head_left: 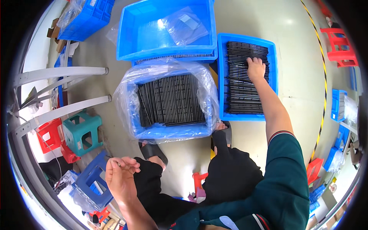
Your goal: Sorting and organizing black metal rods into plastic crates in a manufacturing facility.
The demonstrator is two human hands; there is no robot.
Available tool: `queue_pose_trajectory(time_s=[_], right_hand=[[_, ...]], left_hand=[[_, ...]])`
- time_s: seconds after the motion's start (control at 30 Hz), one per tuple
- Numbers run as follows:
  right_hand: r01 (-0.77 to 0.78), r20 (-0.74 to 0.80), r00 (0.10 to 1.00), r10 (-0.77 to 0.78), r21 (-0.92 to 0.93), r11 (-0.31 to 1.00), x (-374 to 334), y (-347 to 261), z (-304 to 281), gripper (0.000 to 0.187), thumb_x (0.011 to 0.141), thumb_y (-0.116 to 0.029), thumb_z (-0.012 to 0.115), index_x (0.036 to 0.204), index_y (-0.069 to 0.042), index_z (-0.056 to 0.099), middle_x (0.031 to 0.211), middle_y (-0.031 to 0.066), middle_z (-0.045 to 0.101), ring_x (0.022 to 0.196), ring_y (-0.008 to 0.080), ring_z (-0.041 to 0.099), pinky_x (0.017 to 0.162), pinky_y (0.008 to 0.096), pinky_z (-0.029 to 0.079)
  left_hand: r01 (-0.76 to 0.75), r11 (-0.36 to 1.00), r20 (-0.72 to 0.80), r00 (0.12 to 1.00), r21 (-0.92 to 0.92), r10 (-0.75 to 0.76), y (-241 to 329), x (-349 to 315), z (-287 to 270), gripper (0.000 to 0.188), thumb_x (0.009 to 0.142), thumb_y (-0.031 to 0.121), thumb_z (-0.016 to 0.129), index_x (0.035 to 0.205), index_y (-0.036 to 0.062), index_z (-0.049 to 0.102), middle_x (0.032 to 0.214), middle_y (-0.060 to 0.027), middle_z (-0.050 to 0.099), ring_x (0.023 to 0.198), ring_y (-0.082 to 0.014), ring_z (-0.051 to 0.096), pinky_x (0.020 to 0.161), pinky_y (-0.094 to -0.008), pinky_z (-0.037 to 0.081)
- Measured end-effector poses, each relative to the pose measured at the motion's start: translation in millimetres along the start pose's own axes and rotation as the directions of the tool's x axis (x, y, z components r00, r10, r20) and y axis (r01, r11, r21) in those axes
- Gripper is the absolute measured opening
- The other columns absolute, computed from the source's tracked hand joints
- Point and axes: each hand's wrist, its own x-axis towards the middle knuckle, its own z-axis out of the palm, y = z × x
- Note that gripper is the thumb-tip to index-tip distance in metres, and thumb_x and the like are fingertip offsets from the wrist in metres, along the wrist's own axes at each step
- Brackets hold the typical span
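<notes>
My right hand (256, 69) reaches into the blue crate on the right. Its fingers curl down onto the thin black strips (245, 94) packed there in a long row, and the fingertips are partly hidden among them. Raised over my left thigh, my left hand (122, 177) has its fingers loosely bent and apart, and I see nothing held in it. In front of my feet stands a second blue crate (168, 134) lined with a clear plastic bag (126, 96). Similar dark strips (172, 99) lie side by side inside it.
Beyond the lined crate, another blue crate (128, 38) holding clear plastic sits on a filled one. Metal legs (76, 105), a green stool (82, 132) and a blue stool (92, 186) stand left. A yellow-black floor line (325, 80) and red stool (339, 46) are right.
</notes>
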Motion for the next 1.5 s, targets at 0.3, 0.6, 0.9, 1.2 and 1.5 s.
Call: queue_pose_trajectory(time_s=[0.3,0.6,0.9,1.2,1.5], right_hand=[[-0.09,0.086,0.992,0.095,-0.051,0.995,-24,-1,0,0.06,0.072,-0.009,0.062,0.127,-0.015,0.042,0.125,0.012,0.045,0.114,0.0297,0.045,0.085,0.0428,0.045],[0.032,0.041,0.999,-0.029,-0.085,0.996,-19,7,3,0.056,0.072,-0.01,0.065,0.124,-0.011,0.044,0.121,0.0123,0.047,0.109,0.0289,0.049,0.077,0.0388,0.053],[0.067,-0.053,0.995,-0.081,-0.222,0.973,11,16,13,0.03,0.082,-0.014,0.051,0.112,-0.012,0.052,0.102,0.0068,0.053,0.098,0.0242,0.052,0.063,0.0351,0.054],[0.009,0.082,0.997,0.01,-0.225,0.974,56,19,32,0.019,0.085,-0.013,0.047,0.095,-0.003,0.059,0.094,0.0135,0.061,0.084,0.0304,0.064,0.063,0.0397,0.056],[0.016,0.058,0.998,-0.005,-0.198,0.98,64,24,16,0.019,0.088,-0.012,0.045,0.1,-0.004,0.057,0.101,0.0152,0.058,0.09,0.0311,0.062,0.067,0.0401,0.056]], left_hand=[[-0.018,1.0,0.013,1.0,0.0,0.018,3,-5,-4,0.023,0.097,0.022,0.039,0.087,0.0028,0.047,0.084,-0.0168,0.061,0.073,-0.0231,0.061,0.064,-0.0306,0.048],[-0.037,0.999,-0.008,0.999,0.019,0.037,5,-7,-6,0.024,0.097,0.022,0.039,0.087,0.0024,0.047,0.084,-0.0172,0.061,0.071,-0.0228,0.061,0.065,-0.0303,0.048],[-0.018,0.995,-0.028,0.999,0.095,0.02,6,-3,-5,0.023,0.098,0.025,0.038,0.086,0.005,0.044,0.082,-0.0137,0.058,0.072,-0.0196,0.058,0.065,-0.0282,0.046],[-0.006,0.994,-0.056,0.998,0.112,0.013,4,3,-4,0.023,0.098,0.024,0.038,0.087,0.0047,0.045,0.083,-0.0137,0.058,0.071,-0.0194,0.058,0.064,-0.028,0.047],[-0.003,0.995,-0.055,0.998,0.105,0.009,3,5,-2,0.022,0.098,0.023,0.039,0.088,0.0041,0.045,0.084,-0.0143,0.058,0.072,-0.0194,0.058,0.065,-0.0285,0.046]])
